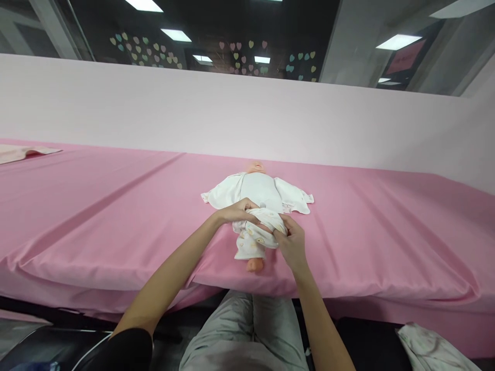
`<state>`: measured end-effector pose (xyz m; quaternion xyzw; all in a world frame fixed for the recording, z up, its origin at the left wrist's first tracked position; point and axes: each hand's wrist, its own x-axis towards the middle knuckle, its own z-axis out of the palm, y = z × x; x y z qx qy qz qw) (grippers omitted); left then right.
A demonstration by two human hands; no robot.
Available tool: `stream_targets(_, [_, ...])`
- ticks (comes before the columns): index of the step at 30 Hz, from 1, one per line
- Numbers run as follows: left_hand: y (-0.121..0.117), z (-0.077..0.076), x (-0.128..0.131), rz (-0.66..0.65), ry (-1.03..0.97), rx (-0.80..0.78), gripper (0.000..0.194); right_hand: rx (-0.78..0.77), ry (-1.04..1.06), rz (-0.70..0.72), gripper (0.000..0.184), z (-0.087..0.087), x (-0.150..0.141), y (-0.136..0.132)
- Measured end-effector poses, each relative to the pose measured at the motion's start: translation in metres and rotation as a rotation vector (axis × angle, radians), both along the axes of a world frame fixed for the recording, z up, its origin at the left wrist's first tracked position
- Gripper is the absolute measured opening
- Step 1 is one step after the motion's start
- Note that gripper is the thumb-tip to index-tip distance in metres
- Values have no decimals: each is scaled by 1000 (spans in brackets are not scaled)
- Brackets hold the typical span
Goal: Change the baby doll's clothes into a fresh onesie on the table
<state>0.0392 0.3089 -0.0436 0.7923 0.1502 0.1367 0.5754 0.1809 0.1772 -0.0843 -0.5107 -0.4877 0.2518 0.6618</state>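
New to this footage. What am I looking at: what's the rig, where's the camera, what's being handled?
There is no robot here: just a person's bare left hand and right hand. The single picture comes from a camera worn on the head, looking forward and down, so the forearms and grey trousers show at the bottom.

A doll lies on a pink cover, in a white top, one bare foot toward the camera. Both hands are on the patterned white garment around its lower body; the right fingers pinch its edge, while the left grip is harder to make out. Another cloth lies at the far left.
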Motion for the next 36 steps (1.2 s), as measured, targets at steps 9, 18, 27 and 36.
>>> stream_targets(9, [-16, 0, -13, -28, -96, 114, 59, 15, 355, -32, 33, -4, -3, 6])
stream_targets(18, [-30, 14, -15, 31, 99, 237, 77, -44, 612, -8, 38, 9, -8, 3])
stream_targets(27, [-13, -11, -15, 89, -81, 213, 70, -123, 740, 69, 46, 11, 0, 9])
stream_targets(36, [0, -2, 10, 166, -151, 148, 55, -62, 208, 312, 53, 19, 25, 4])
